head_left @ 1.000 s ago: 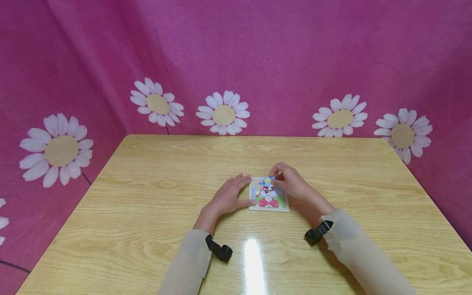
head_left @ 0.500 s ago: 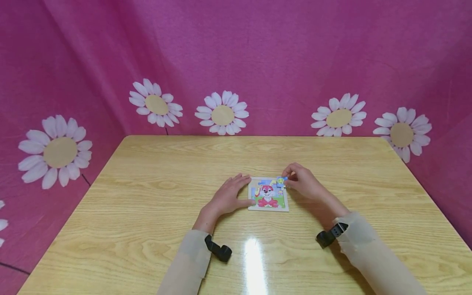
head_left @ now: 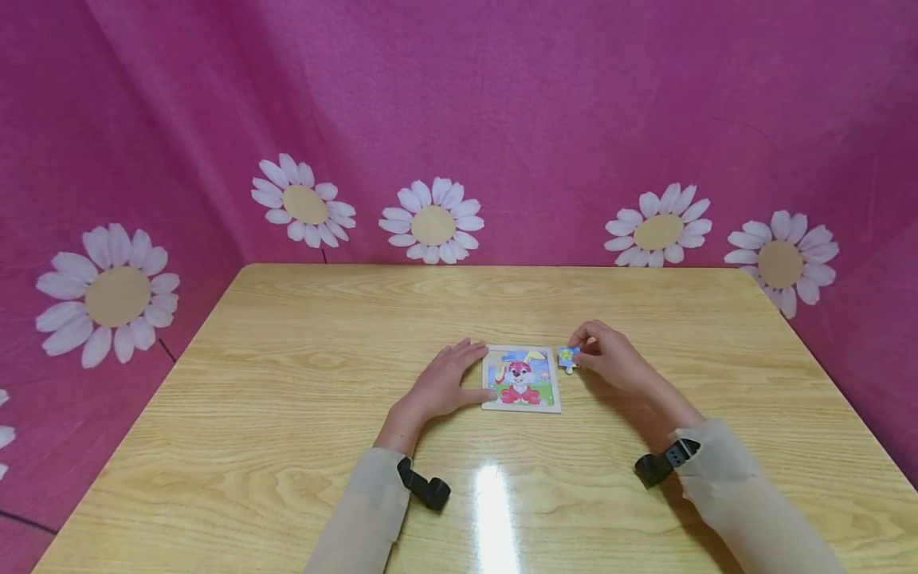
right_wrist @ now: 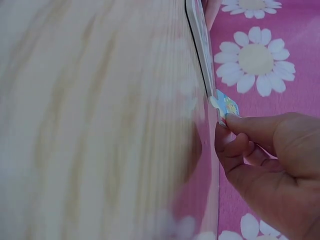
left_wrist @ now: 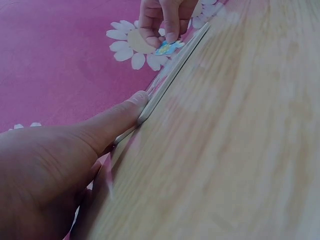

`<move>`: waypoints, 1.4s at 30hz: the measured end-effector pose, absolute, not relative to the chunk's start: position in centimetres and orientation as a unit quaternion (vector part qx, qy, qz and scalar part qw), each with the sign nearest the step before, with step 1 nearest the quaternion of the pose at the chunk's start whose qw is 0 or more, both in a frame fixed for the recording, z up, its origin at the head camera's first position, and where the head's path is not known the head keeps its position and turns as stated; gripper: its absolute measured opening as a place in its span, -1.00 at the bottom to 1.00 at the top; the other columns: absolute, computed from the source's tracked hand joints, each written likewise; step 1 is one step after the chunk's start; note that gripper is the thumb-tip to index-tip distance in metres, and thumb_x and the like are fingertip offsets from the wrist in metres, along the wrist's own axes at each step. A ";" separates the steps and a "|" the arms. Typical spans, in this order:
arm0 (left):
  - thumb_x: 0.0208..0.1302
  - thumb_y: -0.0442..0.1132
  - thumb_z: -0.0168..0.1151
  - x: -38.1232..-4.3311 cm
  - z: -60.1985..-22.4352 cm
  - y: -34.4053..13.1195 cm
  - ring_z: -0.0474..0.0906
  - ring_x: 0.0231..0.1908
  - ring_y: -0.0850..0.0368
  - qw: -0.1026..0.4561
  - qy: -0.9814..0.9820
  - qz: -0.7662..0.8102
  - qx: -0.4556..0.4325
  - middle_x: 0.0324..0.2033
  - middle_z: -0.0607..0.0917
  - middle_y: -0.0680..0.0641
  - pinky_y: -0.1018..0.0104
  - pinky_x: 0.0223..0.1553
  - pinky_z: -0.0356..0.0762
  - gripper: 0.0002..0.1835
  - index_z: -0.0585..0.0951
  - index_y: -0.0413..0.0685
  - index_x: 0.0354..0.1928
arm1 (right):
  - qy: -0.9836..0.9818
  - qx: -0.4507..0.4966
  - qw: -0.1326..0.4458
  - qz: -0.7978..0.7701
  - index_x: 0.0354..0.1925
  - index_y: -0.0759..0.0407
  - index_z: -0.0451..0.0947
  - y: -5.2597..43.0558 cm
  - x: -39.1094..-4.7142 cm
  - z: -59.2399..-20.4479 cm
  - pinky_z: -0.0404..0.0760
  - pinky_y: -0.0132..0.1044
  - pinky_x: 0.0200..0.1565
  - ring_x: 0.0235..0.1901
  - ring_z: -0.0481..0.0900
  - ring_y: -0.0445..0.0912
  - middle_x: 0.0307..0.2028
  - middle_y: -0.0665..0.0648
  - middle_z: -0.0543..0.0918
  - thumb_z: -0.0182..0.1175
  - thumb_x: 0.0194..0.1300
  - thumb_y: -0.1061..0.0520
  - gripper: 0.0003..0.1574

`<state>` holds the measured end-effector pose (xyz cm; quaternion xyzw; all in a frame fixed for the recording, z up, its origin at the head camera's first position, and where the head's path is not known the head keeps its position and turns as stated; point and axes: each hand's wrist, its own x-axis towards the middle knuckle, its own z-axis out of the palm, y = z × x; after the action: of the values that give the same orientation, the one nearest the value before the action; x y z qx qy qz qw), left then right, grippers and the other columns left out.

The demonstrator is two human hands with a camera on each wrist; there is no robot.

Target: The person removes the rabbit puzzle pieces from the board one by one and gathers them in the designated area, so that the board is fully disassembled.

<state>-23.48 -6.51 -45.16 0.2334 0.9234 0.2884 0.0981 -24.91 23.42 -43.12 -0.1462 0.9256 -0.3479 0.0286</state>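
Note:
A jigsaw puzzle board (head_left: 521,384) with a pale frame and a picture of a red and white rabbit lies on the table. A pale patch shows in its upper left part. My left hand (head_left: 445,381) is spread at the board's left side, fingertips by the upper corner and thumb on the lower left edge; the left wrist view shows the thumb (left_wrist: 125,112) lying on the frame. Just right of the board, my right hand (head_left: 610,355) pinches a blue and yellow puzzle piece (head_left: 567,358) between thumb and fingers. The piece (right_wrist: 227,106) appears raised at the board's edge in the right wrist view.
The wood-grained table (head_left: 323,343) extends around the board on all sides. A pink curtain (head_left: 531,119) with large white daisies hangs behind it and at both sides. A bright light reflection (head_left: 495,510) lies on the table in front.
My right hand has moved right with the puzzle piece, from above the board's top part to beyond its right edge, uncovering the rabbit's head and ear. My left hand has stayed in place.

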 end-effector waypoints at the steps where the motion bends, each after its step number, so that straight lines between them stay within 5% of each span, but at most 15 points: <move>1: 0.21 0.14 0.32 -23.5 -45.2 -6.5 -0.06 0.56 0.08 0.098 0.923 0.288 0.234 0.50 0.24 0.04 0.11 0.60 -0.18 -0.14 0.25 0.03 0.48 | 0.926 -0.146 0.029 -0.347 -0.12 0.29 0.48 23.7 -24.9 -43.2 0.50 -0.28 -0.13 -0.17 0.47 0.01 -0.18 0.21 0.52 0.17 0.32 0.36 -0.84; 14: 0.20 0.13 0.33 -23.4 -45.3 -6.7 -0.05 0.56 0.07 0.097 0.923 0.293 0.229 0.50 0.24 0.04 0.10 0.60 -0.18 -0.15 0.26 0.03 0.47 | 0.922 -0.163 0.018 -0.351 -0.23 0.34 0.50 25.5 -25.1 -43.1 0.51 -0.51 -0.27 -0.27 0.51 -0.05 -0.23 0.26 0.51 0.22 0.24 0.42 -0.87; 25: 0.20 0.14 0.33 -23.4 -45.3 -6.7 -0.05 0.56 0.07 0.097 0.925 0.289 0.228 0.50 0.24 0.04 0.10 0.60 -0.18 -0.14 0.26 0.04 0.47 | 0.922 -0.181 0.035 -0.340 -0.19 0.34 0.51 25.8 -25.5 -43.4 0.39 -0.48 -0.32 -0.29 0.38 -0.10 -0.27 0.23 0.51 0.20 0.27 0.40 -0.88; 42: 0.21 0.15 0.32 -23.7 -45.3 -6.5 -0.07 0.56 0.08 0.096 0.922 0.292 0.235 0.50 0.23 0.04 0.09 0.60 -0.19 -0.14 0.24 0.04 0.48 | 0.920 -0.179 0.077 -0.339 -0.19 0.39 0.53 25.9 -26.0 -42.9 0.43 -0.50 -0.29 -0.23 0.44 -0.08 -0.24 0.27 0.56 0.18 0.31 0.36 -0.90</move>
<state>-23.74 -6.46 -45.35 0.2349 0.9220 0.2923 0.0964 -26.01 25.89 -42.90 -0.1793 0.9204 -0.3388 0.0767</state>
